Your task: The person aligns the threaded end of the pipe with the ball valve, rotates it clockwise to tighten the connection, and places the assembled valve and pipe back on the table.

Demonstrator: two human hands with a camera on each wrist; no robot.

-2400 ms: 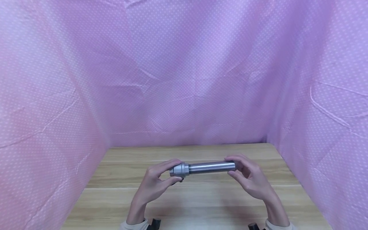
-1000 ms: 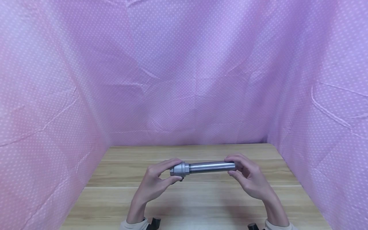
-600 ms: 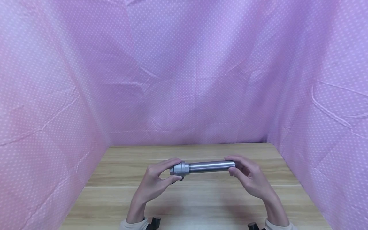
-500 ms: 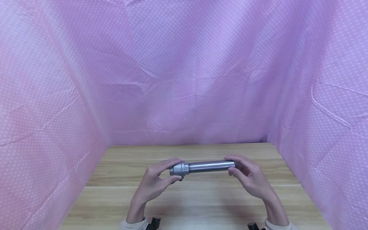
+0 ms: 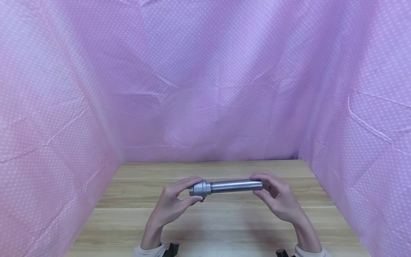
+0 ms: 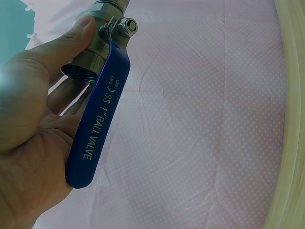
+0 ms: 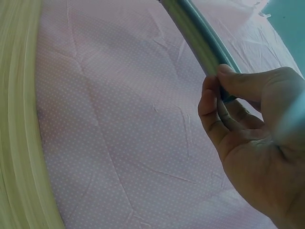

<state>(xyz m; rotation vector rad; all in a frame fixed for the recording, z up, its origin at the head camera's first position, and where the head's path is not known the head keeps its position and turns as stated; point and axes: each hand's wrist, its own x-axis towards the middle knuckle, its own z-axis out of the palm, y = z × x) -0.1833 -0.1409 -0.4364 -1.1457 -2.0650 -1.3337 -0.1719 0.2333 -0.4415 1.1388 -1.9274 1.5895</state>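
Above the wooden table [image 5: 224, 225], in the head view, a steel ball valve [image 5: 199, 188] joined to a metal pipe [image 5: 236, 186] is held level between both hands, clear of the table surface. The left hand [image 5: 171, 205] pinches the valve end with curled fingers and thumb; the right hand [image 5: 278, 200] pinches the far right end of the pipe in the same way. Pink dotted cloth [image 5: 205, 82] hangs behind and on both sides.

From the left wrist view, the left hand [image 6: 33, 143] has its thumb on the valve body [image 6: 93, 45], and the blue handle [image 6: 97, 114], marked "SS 1" BALL VALVE", lies along the palm.

From the right wrist view, the right hand [image 7: 259, 143] has its fingers curled around the pipe end [image 7: 228, 97], which is mostly hidden by them.
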